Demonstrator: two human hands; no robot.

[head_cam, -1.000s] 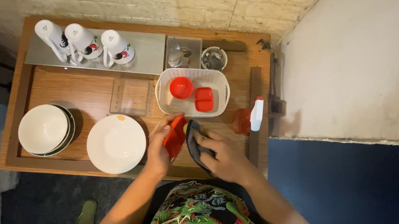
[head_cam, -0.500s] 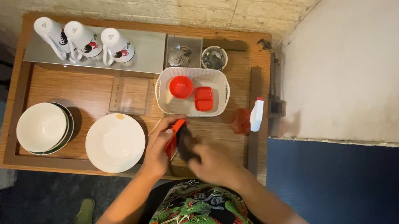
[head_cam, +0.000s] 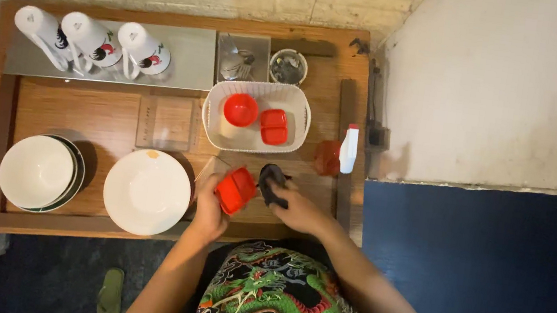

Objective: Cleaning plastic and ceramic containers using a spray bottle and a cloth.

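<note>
At the table's front edge, right of the white plate, your left hand is closed around a small red dish, tilted just above the wood; it looks light, stiff and slick, so hold it by the rim. Just beside it, your right hand is clamped on a dark cloth, soft and limp.

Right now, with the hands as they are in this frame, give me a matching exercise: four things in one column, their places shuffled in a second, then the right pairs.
Things:
1. small red container
2. dark cloth
3. round red cup
4. spray bottle

Places:
A. inside the white basket
B. in the left hand
C. at the table's right edge
D. in the right hand

Pairs: 1-B, 2-D, 3-A, 4-C
</note>
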